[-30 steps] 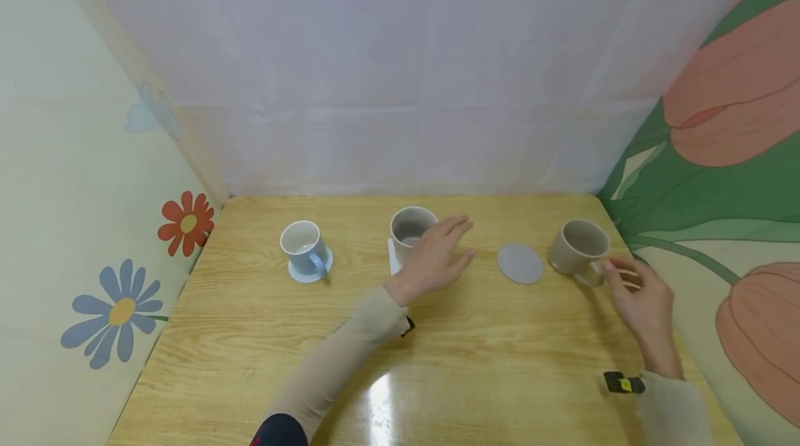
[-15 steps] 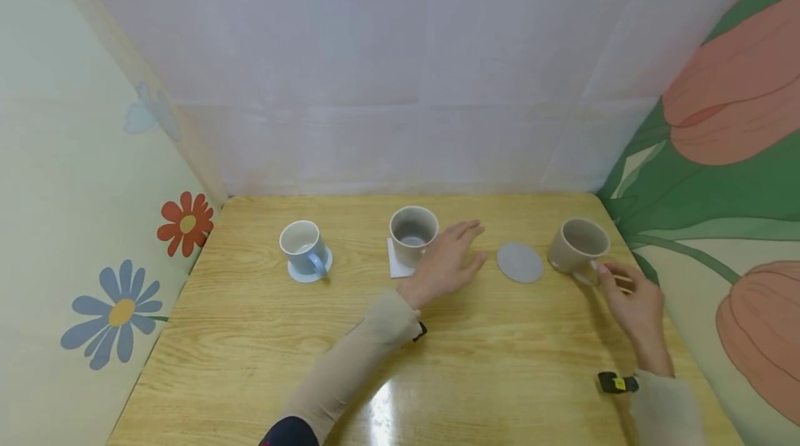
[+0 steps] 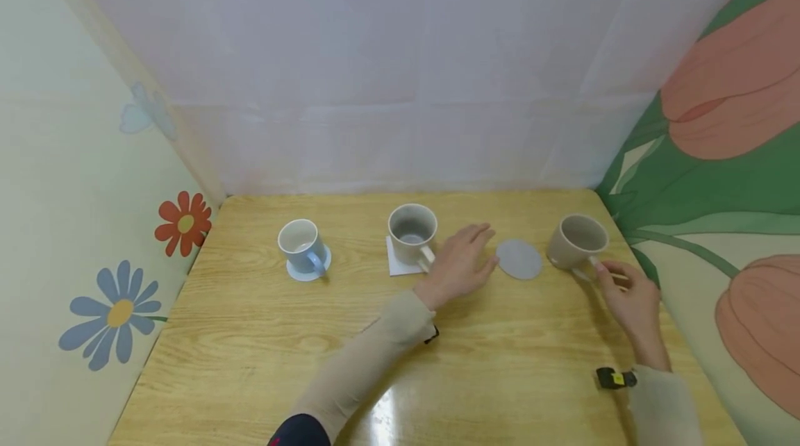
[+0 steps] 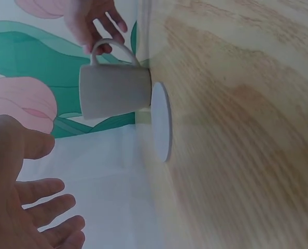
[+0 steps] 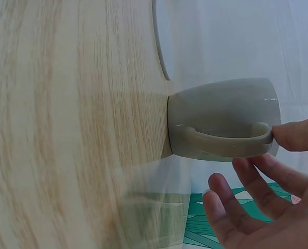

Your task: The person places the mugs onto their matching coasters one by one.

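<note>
On the right of the table stands a grey-beige mug. My right hand pinches its handle between thumb and fingers, the other fingers loosely bent below. Just left of that mug lies a round grey coaster, bare on top. My left hand hovers between this coaster and a second grey mug, its fingers spread and holding nothing. That second mug stands on a square white coaster. Further left, a light blue mug rests on a round pale coaster.
The wooden table runs back to a white cloth wall. Flower-printed panels flank both sides, the right one close to my right hand.
My left hand has moved to the right, away from the middle mug, whose handle now shows. My right hand has shifted slightly left, still at the right mug's handle.
</note>
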`<state>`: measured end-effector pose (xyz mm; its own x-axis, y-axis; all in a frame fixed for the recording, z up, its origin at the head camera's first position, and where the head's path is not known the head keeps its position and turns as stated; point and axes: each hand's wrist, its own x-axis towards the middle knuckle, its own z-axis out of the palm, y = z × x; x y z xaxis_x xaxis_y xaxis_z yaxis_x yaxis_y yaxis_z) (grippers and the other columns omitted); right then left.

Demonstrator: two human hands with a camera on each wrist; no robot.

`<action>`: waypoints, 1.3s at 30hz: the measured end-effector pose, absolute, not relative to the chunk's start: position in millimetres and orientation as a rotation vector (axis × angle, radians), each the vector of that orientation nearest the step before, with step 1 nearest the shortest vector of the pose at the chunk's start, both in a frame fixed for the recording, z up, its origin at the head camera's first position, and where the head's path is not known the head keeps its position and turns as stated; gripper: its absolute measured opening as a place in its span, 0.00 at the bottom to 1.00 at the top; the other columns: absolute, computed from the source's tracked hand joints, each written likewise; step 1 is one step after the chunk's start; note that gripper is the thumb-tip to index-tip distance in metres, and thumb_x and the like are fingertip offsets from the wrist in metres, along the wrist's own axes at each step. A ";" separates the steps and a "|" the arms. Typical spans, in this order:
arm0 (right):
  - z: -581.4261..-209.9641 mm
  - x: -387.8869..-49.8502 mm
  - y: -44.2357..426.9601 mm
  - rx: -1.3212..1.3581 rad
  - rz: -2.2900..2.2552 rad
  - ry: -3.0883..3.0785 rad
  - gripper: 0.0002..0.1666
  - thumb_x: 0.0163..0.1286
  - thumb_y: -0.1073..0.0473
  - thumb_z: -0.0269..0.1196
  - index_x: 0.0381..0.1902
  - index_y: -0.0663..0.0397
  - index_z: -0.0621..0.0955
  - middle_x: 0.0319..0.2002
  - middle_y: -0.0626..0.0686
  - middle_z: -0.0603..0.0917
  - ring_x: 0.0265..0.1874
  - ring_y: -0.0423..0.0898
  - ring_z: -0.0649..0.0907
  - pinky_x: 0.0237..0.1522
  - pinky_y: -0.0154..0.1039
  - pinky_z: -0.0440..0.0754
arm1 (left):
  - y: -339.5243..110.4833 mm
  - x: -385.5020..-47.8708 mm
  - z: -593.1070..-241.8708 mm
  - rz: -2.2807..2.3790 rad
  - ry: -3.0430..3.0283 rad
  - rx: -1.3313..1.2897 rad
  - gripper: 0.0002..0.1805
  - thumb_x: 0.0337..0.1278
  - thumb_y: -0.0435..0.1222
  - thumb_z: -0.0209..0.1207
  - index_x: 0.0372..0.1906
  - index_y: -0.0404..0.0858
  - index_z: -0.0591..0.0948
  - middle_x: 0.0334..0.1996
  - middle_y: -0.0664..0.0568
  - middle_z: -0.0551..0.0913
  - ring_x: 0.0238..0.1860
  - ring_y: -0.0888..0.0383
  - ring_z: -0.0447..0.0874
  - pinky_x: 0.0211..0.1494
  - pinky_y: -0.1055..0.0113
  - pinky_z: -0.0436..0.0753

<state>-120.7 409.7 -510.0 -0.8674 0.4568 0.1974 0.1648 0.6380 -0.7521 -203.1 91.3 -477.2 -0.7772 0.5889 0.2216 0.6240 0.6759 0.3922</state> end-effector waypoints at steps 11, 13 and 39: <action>-511.4 -116.9 413.4 -0.518 1.258 -2.576 0.33 0.82 0.43 0.59 0.64 0.69 0.82 0.38 0.27 0.82 0.31 0.18 0.78 0.31 0.21 0.79 | 108.1 -205.1 -495.1 -0.614 -2.808 -1.003 0.32 0.81 0.51 0.55 0.79 0.41 0.71 0.80 0.49 0.70 0.79 0.53 0.70 0.83 0.59 0.70; -512.1 -116.1 413.6 -0.508 1.314 -2.562 0.33 0.83 0.43 0.58 0.63 0.71 0.81 0.35 0.17 0.76 0.33 0.19 0.79 0.32 0.21 0.80 | 110.8 -206.1 -499.3 -0.621 -2.801 -0.995 0.32 0.80 0.51 0.56 0.79 0.41 0.71 0.79 0.48 0.71 0.79 0.52 0.70 0.82 0.59 0.70; -513.5 -119.6 411.3 -0.276 2.014 -2.201 0.18 0.86 0.54 0.56 0.50 0.63 0.86 0.38 0.39 0.92 0.36 0.36 0.91 0.38 0.30 0.91 | 144.8 -210.4 -530.2 -0.575 -2.941 -0.990 0.28 0.81 0.49 0.55 0.76 0.41 0.74 0.77 0.47 0.75 0.78 0.51 0.72 0.83 0.61 0.70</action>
